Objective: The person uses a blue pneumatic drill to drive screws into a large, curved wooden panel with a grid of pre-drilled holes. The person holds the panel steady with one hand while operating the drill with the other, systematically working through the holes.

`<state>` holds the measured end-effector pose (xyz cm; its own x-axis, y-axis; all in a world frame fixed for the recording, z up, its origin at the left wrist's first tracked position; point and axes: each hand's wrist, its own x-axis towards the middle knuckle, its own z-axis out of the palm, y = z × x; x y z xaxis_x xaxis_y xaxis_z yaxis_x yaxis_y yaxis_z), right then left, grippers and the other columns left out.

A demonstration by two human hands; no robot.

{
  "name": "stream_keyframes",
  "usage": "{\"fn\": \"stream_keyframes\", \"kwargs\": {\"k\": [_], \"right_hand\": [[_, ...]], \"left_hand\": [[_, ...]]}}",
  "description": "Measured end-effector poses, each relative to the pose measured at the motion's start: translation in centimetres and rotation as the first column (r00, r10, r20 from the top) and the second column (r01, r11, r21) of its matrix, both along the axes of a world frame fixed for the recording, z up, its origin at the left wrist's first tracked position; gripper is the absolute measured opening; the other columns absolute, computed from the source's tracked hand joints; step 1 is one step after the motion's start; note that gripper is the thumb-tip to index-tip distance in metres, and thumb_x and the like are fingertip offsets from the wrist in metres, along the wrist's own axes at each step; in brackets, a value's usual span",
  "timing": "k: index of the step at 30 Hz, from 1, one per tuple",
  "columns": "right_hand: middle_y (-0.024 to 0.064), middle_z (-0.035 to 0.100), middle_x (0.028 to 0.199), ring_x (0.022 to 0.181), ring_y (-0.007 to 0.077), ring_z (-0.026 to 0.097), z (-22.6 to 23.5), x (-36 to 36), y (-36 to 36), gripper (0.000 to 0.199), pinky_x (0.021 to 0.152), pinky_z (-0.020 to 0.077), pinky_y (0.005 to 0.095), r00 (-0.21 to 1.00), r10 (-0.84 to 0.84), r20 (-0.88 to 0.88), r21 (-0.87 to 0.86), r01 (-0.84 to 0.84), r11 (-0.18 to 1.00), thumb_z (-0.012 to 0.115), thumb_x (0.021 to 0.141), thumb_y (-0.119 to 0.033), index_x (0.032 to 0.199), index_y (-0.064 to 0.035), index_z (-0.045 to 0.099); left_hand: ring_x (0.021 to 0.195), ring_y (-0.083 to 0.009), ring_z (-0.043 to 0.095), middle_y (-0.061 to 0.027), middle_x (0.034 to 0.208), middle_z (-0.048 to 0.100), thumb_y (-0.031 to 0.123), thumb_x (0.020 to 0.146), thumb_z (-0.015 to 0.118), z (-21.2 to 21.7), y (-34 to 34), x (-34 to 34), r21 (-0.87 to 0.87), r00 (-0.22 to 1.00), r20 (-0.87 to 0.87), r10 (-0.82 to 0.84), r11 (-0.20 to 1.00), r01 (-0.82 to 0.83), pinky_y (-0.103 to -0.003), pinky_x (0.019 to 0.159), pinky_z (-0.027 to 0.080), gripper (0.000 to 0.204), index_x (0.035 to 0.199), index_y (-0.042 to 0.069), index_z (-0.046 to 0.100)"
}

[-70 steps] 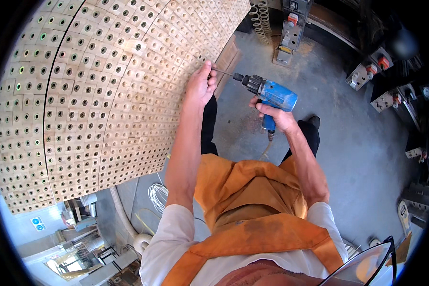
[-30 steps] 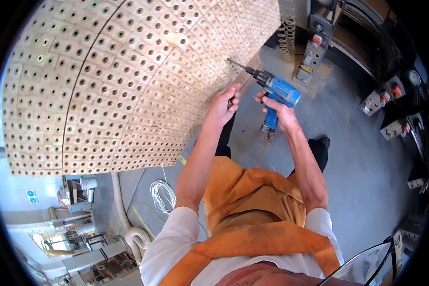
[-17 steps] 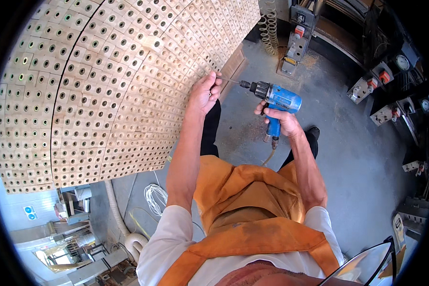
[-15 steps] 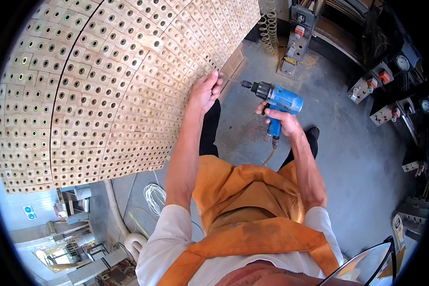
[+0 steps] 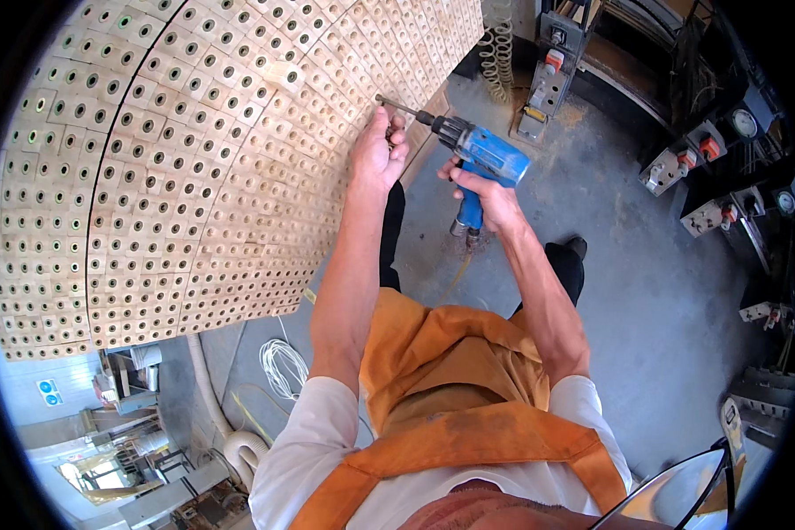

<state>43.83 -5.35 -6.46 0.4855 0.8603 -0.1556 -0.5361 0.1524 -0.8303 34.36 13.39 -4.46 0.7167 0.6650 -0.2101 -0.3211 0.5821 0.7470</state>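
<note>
The wide wooden-block panel (image 5: pixel 230 203) takes up the left side: rows of dark-ringed holes (image 5: pixel 168 133) farther left, pale recesses (image 5: pixel 311 150) toward its right edge. The blue pistol-shaped driver (image 5: pixel 495 157) is held just off that edge, nose toward the panel, a thin hose (image 5: pixel 461 274) trailing from its handle. The right hand (image 5: pixel 488 196) has its grip wrapped round the handle; the wrist should line up behind the motor so that pressure runs straight. The left hand (image 5: pixel 382 152) is beside the shaft, fingers curled near the tip; whether that grip pinches anything I cannot tell. Those fingers had best steady lightly and clear anything spinning. The slim bit (image 5: pixel 399 105) reaches the panel's face, contact unclear; it ought to sit centred and square before the trigger is squeezed.
</note>
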Motion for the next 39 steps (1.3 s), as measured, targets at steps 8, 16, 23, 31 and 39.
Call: {"fn": "stream_keyframes", "kwargs": {"k": [8, 16, 23, 31, 39], "right_hand": [[0.0064, 0.068, 0.096, 0.087, 0.0156, 0.063, -0.6, 0.7, 0.6, 0.024, 0.069, 0.0497, 0.0306, 0.995, -0.008, 0.102, -0.024, 0.011, 1.0, 0.069, 0.083, -0.013, 0.105, -0.004, 0.064], [0.008, 0.068, 0.1, 0.096, 0.019, 0.064, 1.1, 0.4, 0.0, 0.027, 0.071, 0.0488, 0.03, 0.997, 0.016, 0.072, -0.018, -0.015, 1.0, 0.067, 0.085, -0.012, 0.11, -0.0043, 0.061], [0.0079, 0.067, 0.102, 0.098, 0.0193, 0.064, -0.5, 1.2, -4.0, 0.029, 0.07, 0.0486, 0.0285, 0.989, 0.134, 0.059, -0.015, -0.133, 0.991, 0.069, 0.083, -0.014, 0.11, -0.0045, 0.061], [0.0062, 0.067, 0.102, 0.098, 0.0179, 0.063, -1.2, 1.1, -5.9, 0.027, 0.071, 0.0478, 0.0286, 0.981, 0.138, 0.135, -0.093, -0.126, 0.988, 0.07, 0.083, -0.016, 0.107, -0.0063, 0.063], [0.0074, 0.066, 0.101, 0.099, 0.0196, 0.065, -0.8, -1.7, -0.7, 0.026, 0.067, 0.047, 0.028, 0.993, 0.046, -0.106, 0.055, -0.041, 0.998, 0.066, 0.085, -0.009, 0.109, -0.0051, 0.058]], "left_hand": [[0.062, -0.0077, 0.043, -0.0038, 0.09, 0.053, 0.022, 0.099, 0.047, -4.2, -4.6, -3.8, -0.033, 0.937, -0.308, -0.166, 0.986, 0.164, -0.019, 0.045, 0.033, 0.027, 0.116, 0.001, 0.053], [0.062, -0.0062, 0.044, -0.0018, 0.091, 0.056, 0.02, 0.098, 0.052, -2.5, -2.9, -4.9, 0.052, 0.959, -0.279, -0.053, 0.996, 0.071, -0.018, 0.045, 0.034, 0.023, 0.114, 0.003, 0.056], [0.06, -0.0051, 0.044, -0.0007, 0.085, 0.055, 0.023, 0.099, 0.051, -0.1, -0.7, -3.7, 0.009, 0.999, -0.018, 0.042, 0.999, -0.042, -0.018, 0.044, 0.033, 0.021, 0.107, 0.004, 0.056], [0.056, -0.0039, 0.041, 0.0005, 0.081, 0.053, 0.026, 0.1, 0.05, 0.1, -1.2, -2.8, 0.123, 0.969, -0.233, -0.08, 0.986, 0.111, -0.017, 0.042, 0.031, 0.023, 0.106, 0.004, 0.057], [0.057, -0.0063, 0.042, -0.0003, 0.08, 0.05, 0.025, 0.1, 0.048, 0.5, -0.6, -0.7, -0.016, 0.992, 0.051, 0.113, 0.994, -0.112, -0.019, 0.043, 0.033, 0.024, 0.107, 0.003, 0.056]]}}
